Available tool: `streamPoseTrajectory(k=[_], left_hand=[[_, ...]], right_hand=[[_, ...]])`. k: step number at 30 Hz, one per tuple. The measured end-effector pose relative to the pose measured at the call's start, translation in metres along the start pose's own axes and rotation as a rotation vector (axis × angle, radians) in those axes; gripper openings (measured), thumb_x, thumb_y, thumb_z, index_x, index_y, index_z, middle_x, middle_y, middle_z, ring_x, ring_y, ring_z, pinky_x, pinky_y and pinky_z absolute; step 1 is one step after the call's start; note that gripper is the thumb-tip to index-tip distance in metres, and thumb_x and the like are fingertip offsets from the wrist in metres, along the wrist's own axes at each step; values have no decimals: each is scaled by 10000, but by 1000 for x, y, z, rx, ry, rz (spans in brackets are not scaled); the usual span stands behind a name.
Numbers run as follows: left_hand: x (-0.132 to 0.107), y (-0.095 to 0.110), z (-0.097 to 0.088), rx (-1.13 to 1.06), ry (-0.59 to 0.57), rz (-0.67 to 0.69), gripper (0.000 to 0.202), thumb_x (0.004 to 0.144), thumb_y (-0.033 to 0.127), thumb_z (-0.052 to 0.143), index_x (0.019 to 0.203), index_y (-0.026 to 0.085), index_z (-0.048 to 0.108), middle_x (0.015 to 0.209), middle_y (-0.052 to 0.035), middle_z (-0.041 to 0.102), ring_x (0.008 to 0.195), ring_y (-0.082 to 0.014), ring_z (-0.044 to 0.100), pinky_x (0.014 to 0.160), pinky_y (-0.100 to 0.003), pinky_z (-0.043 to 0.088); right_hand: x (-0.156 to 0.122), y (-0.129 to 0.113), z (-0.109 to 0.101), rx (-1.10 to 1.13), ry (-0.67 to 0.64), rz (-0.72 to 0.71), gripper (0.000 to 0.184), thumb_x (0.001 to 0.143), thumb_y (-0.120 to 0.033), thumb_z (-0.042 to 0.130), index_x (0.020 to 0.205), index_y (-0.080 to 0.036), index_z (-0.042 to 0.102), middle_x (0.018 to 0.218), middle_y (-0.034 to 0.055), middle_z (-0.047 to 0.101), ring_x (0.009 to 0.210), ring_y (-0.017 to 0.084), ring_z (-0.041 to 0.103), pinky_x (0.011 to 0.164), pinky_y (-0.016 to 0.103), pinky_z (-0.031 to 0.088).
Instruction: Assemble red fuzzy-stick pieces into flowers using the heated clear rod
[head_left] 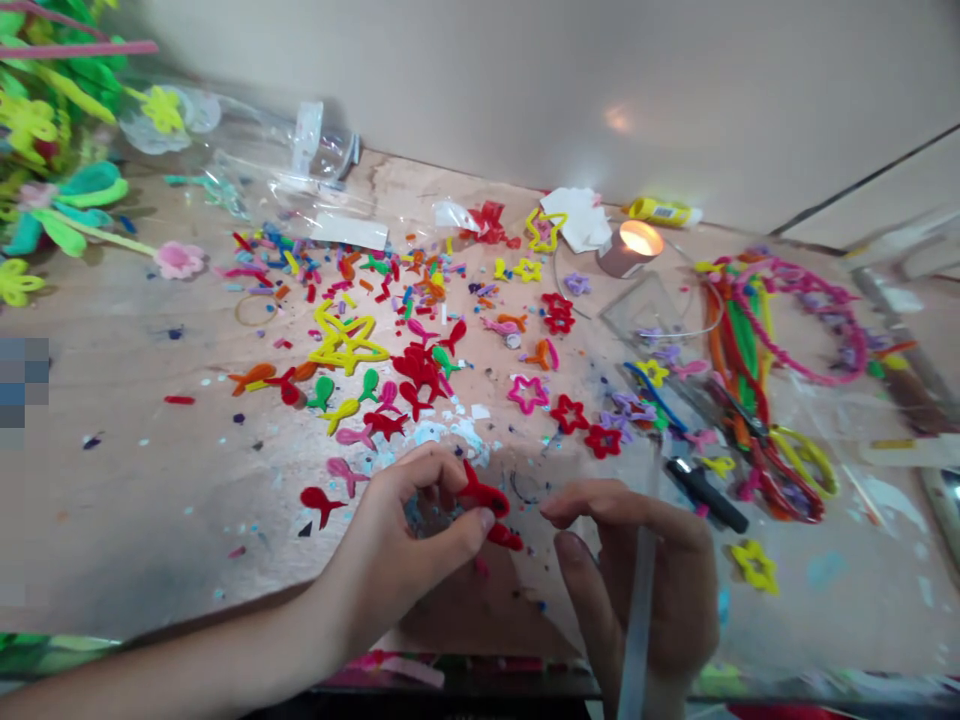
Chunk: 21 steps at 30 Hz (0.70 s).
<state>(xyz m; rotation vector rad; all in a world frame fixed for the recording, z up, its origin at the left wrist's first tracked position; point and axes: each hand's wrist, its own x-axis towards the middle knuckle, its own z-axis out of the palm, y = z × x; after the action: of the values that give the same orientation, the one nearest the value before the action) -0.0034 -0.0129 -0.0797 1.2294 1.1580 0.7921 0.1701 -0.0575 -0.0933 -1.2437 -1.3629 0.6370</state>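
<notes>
Just below the frame's centre, a red loop (489,497) is pinched between the thumb and fingers of the left hand (420,530). Right of it, the right hand (645,560) has its thumb and forefinger apart; a pale stick (636,630) runs across this hand, whether gripped I cannot tell. Above the left hand lie red fish shapes (418,372) and a yellow star (346,342). A lit candle (628,252) stands upper right of centre; a pink flower (180,260) lies at upper left.
</notes>
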Motion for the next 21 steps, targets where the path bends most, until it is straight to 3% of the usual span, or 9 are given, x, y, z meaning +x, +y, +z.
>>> streamPoseTrajectory(k=[5, 14, 21], left_hand=[[-2, 1, 1, 57, 31, 100, 170, 750, 123, 593, 616, 187, 510, 703, 8, 561, 678, -136, 549, 605, -253, 430], [-8, 4, 1, 263, 132, 348, 163, 702, 32, 624, 663, 181, 569, 735, 8, 574, 699, -138, 573, 620, -254, 457], [-9, 6, -1, 339, 164, 458, 161, 693, 35, 650, 671, 187, 601, 726, 4, 588, 703, -146, 594, 633, -270, 474]], right_hand=[[0, -1, 3, 16, -68, -133, 437, 757, 44, 611, 1071, -250, 533, 865, -22, 677, 777, 154, 657, 710, 319, 527], [-2, -1, 3, -69, -62, -211, 448, 737, 20, 660, 1036, -302, 572, 846, -35, 753, 699, 177, 655, 668, 371, 534], [-7, 1, -3, -139, -105, -262, 444, 734, -12, 676, 1045, -318, 599, 894, -36, 784, 704, 189, 685, 610, 361, 547]])
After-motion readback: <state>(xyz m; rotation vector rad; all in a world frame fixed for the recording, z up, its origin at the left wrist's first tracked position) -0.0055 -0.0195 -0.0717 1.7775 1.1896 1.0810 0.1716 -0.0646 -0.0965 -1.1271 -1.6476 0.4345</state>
